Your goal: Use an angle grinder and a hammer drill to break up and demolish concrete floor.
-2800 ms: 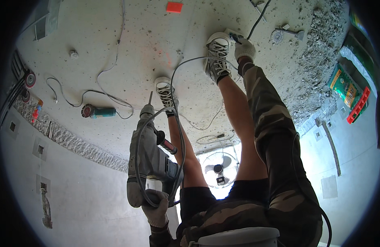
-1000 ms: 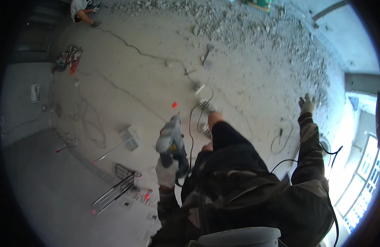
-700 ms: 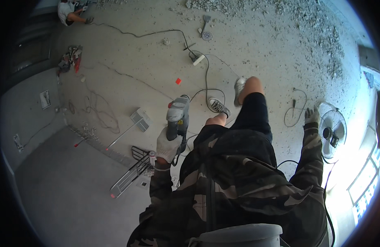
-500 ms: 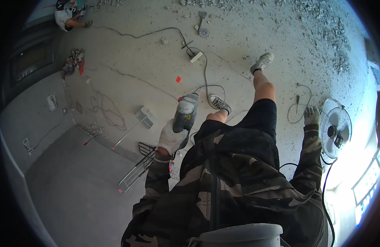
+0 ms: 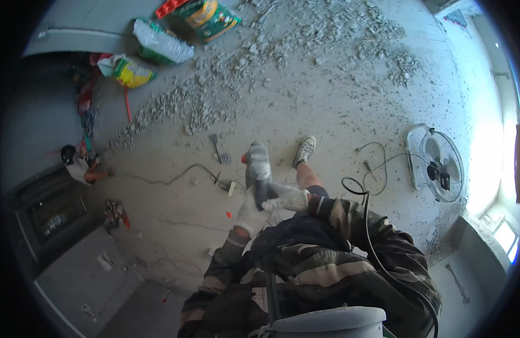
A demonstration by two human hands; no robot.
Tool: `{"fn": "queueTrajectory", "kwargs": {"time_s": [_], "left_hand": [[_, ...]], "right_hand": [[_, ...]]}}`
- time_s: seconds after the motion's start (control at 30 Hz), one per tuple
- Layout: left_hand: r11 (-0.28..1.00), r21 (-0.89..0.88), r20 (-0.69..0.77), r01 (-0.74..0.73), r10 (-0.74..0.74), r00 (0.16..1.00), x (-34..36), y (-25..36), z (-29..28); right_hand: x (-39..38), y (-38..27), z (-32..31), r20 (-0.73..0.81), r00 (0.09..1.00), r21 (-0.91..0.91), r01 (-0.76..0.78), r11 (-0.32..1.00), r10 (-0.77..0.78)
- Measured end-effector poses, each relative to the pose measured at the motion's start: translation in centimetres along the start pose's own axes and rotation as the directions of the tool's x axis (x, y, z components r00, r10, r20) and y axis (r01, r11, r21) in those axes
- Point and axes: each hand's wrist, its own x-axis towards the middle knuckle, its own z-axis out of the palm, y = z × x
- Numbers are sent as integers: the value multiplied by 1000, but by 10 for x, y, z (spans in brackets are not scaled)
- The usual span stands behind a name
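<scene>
1. Between the two gloved hands, the grey drill [image 5: 259,163] is now held, its front end pointed away from the body.
2. By the left hand [image 5: 252,214], the drill's rear is grasped, as it was a moment ago.
3. From beside the fan [image 5: 434,170], where it was seen with nothing in it, the right hand [image 5: 287,198] has been brought across and laid against the drill's dark rear part (whether its fingers are fully closed cannot be told).
4. With that, a one-handed carry has been replaced by a two-handed hold; steadier support for the heavy-looking body is judged to be gained.
5. Well ahead of both hands, more of the rubble [image 5: 215,93] has been brought into view. To the left hand's forward left, a white power strip [image 5: 231,188] is left on the floor [image 5: 350,107]; no work on rubble or floor is judged begun.
</scene>
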Motion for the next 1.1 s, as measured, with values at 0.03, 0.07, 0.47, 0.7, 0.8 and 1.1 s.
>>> {"fn": "queueTrajectory", "kwargs": {"time_s": [0.03,0.07,0.47,0.7,0.8,1.1], "left_hand": [[973,231,105,27,-52,993,21,12,10],[970,242,123,5,-36,992,35,26,20],[674,370,564,-639,383,731,139,145,70],[998,-12,543,69,-52,838,233,87,13],[932,-104,429,346,-272,861,289,91,7],[976,-145,699,161,-14,715,517,210,30]], "right_hand": [[0,-20,-6,-168,984,105,-46,993,63],[-3,-38,-16,-176,984,148,45,988,-18],[-76,-98,-184,-893,436,312,416,854,114],[-106,-87,-244,-933,243,352,462,814,266],[-110,-93,-268,-916,200,401,510,761,349],[-75,-149,-332,-890,-15,386,507,771,455]]}}
